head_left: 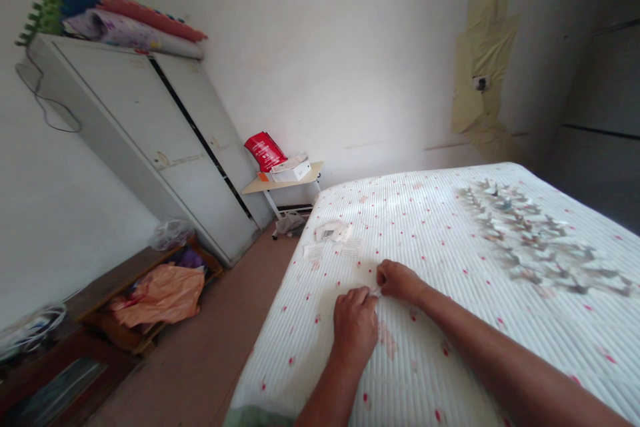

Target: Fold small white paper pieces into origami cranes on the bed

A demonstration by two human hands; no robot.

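Note:
My left hand [356, 323] and my right hand [400, 280] are close together above the bed's quilted, red-spotted white cover [400, 213]. Both are closed, with the fingertips pinched around a small whitish piece [375, 292] that spans the gap between them. Most of that piece is hidden by the fingers, so I cannot make out its kind; it looks like folded paper. Beyond my hands lie a clear plastic bag with a label [334, 232] and a printed paper slip [351, 247]. Several rows of small, pointed, folded paper-like figures [525, 227] stand on the right, blurred.
A small table [253, 185] at the bed's far left corner holds a red bag [265, 151] and a white box [291, 171]. A grey cabinet [135, 120] stands by the left wall, with rolled mats [145, 32] on top. Low wooden furniture holds an orange bag [160, 295].

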